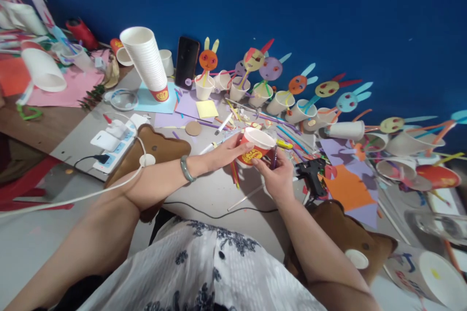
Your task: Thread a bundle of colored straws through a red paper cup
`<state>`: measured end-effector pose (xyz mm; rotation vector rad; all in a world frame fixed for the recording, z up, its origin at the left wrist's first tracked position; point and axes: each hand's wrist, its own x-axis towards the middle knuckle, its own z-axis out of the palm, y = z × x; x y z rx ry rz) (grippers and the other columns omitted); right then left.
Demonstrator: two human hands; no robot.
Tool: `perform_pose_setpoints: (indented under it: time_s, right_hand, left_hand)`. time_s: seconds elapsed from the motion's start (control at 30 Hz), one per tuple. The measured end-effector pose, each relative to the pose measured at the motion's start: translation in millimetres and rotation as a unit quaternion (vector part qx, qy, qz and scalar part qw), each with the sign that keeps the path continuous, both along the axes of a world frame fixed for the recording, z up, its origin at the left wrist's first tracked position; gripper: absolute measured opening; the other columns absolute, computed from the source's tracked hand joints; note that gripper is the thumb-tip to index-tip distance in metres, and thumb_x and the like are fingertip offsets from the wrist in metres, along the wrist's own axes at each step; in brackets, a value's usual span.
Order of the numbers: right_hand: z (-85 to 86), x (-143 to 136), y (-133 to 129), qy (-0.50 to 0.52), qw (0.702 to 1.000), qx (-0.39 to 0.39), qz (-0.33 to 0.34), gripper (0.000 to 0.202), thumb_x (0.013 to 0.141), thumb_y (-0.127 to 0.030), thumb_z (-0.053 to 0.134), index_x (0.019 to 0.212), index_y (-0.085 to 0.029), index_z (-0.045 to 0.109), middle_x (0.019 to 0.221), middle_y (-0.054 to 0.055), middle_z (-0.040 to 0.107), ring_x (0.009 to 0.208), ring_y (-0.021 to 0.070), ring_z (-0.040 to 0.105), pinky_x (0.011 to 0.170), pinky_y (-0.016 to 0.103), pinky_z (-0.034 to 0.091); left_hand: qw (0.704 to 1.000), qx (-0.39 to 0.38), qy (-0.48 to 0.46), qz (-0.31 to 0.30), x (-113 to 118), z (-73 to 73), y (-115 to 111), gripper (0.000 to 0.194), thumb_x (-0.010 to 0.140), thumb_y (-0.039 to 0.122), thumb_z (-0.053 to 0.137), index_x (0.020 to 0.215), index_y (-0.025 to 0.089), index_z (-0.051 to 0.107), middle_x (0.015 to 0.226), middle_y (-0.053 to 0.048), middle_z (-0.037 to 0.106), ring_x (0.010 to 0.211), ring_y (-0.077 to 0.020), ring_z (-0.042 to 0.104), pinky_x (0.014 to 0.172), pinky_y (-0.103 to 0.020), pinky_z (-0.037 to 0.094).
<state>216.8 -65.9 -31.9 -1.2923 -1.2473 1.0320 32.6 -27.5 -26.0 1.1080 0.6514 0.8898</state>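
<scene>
A red paper cup (258, 137) with a yellow print and a white inside is held above the table between both my hands. My left hand (229, 152) has its fingers wrapped along the cup's left side. On the near right side, my right hand (276, 172) grips the same cup with thumb and fingers. A thin dark purple piece shows by the right fingers; I cannot tell if it is held. Beneath the cup lie several coloured sticks (234, 175). Just right of my right hand rests a black glue gun (313, 177).
Paper rabbits on cups, such as an orange one (208, 60), line the blue wall. A tall cup stack (143, 58) and a phone (187, 62) stand at the back left. A white power strip (116, 148) lies left; its cable crosses my left arm. Orange paper (348, 187) lies right.
</scene>
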Motion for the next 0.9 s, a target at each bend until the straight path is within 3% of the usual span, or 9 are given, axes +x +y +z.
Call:
perform_pose_setpoints:
  time_s: [0.17, 0.37, 0.5, 0.67, 0.77, 0.9]
  right_hand:
    - [-0.6, 1.0, 1.2, -0.018, 1.0, 0.02, -0.01, 0.057, 0.065, -0.042, 0.095, 0.114, -0.021, 0.076, 0.091, 0.005, 0.076, 0.07, 0.0171, 0.066, 0.059, 0.029, 0.059]
    - [-0.6, 1.4, -1.2, -0.039, 0.999, 0.03, -0.023, 0.067, 0.061, -0.04, 0.098, 0.121, -0.02, 0.075, 0.099, 0.006, 0.076, 0.075, 0.0173, 0.066, 0.063, 0.029, 0.06]
    - [-0.9, 2.3, -0.7, -0.033, 0.999, 0.028, -0.014, 0.067, 0.061, -0.044, 0.097, 0.12, -0.021, 0.075, 0.104, 0.007, 0.078, 0.08, 0.0204, 0.07, 0.068, 0.034, 0.063]
    - [2.1, 3.4, 0.5, -0.033, 0.999, 0.04, 0.0, 0.049, 0.07, -0.046, 0.091, 0.11, -0.02, 0.077, 0.104, 0.007, 0.08, 0.094, 0.026, 0.074, 0.083, 0.039, 0.063]
    - [0.2, 3.9, 1.2, -0.033, 0.999, 0.042, 0.004, 0.045, 0.077, -0.05, 0.086, 0.109, -0.02, 0.076, 0.1, 0.006, 0.079, 0.092, 0.0259, 0.073, 0.08, 0.04, 0.062]
    - [-8.6, 6.6, 4.0, -0.025, 0.997, 0.071, -0.017, 0.05, 0.082, -0.06, 0.078, 0.114, -0.022, 0.074, 0.096, 0.007, 0.076, 0.089, 0.0245, 0.072, 0.072, 0.037, 0.06]
  left_hand:
    - [1.0, 0.025, 0.005, 0.019, -1.1, -1.8, 0.8, 0.056, 0.088, 0.06, 0.073, 0.127, 0.02, 0.063, 0.133, -0.014, 0.065, 0.123, -0.0265, 0.061, 0.106, -0.039, 0.048]
    - [0.997, 0.074, 0.012, 0.008, -5.4, 5.0, 4.1, 0.065, 0.075, 0.053, 0.087, 0.122, 0.014, 0.065, 0.123, -0.016, 0.069, 0.114, -0.0302, 0.065, 0.102, -0.045, 0.05]
    - [0.998, 0.06, -0.021, -0.004, -7.5, 10.0, 5.3, 0.069, 0.071, 0.051, 0.09, 0.125, 0.017, 0.063, 0.126, -0.016, 0.069, 0.116, -0.0312, 0.066, 0.1, -0.046, 0.053]
    - [0.999, 0.029, -0.022, -0.023, -9.5, 8.9, 8.1, 0.082, 0.06, 0.043, 0.098, 0.127, 0.018, 0.059, 0.125, -0.016, 0.069, 0.115, -0.031, 0.068, 0.1, -0.047, 0.053]
    - [0.999, 0.008, -0.021, -0.024, -10.4, 5.6, 8.5, 0.085, 0.056, 0.04, 0.1, 0.126, 0.018, 0.056, 0.118, -0.014, 0.07, 0.111, -0.0297, 0.069, 0.098, -0.047, 0.053]
    - [0.999, -0.013, -0.037, -0.035, -11.5, 4.4, 7.3, 0.076, 0.062, 0.039, 0.097, 0.123, 0.019, 0.056, 0.115, -0.012, 0.071, 0.109, -0.0275, 0.069, 0.095, -0.044, 0.054]
